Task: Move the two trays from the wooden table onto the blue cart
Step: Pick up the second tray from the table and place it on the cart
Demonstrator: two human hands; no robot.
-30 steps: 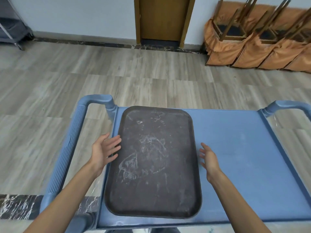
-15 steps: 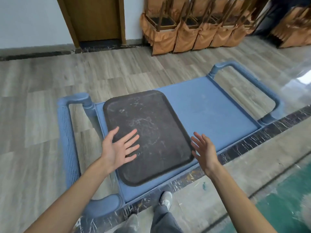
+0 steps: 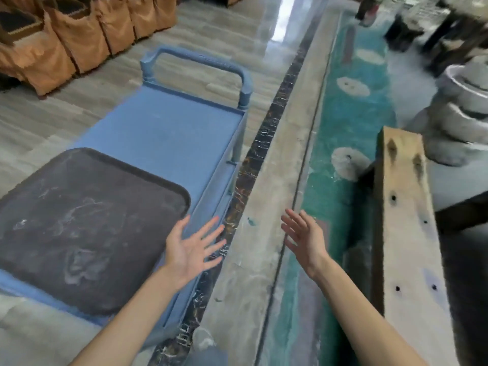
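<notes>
A dark scuffed tray [image 3: 79, 223] lies flat on the near end of the blue cart [image 3: 169, 136], at the left of the view. My left hand [image 3: 190, 249] hovers with fingers spread over the cart's right edge, just off the tray's corner, holding nothing. My right hand [image 3: 306, 239] is raised over the floor to the right of the cart, fingers apart and empty. A wooden table edge [image 3: 406, 220] with dark holes runs along the right side. No second tray is in view.
Stacked chairs in orange covers [image 3: 66, 35] stand behind the cart. A dark marble strip [image 3: 253, 165] and a green floor band [image 3: 340, 143] run between cart and table. Grey stone bowls [image 3: 464, 109] sit at the far right.
The view has swung to the right, away from the cart toward the wooden table. Both hands have come off the tray area and moved right, still spread and empty.
</notes>
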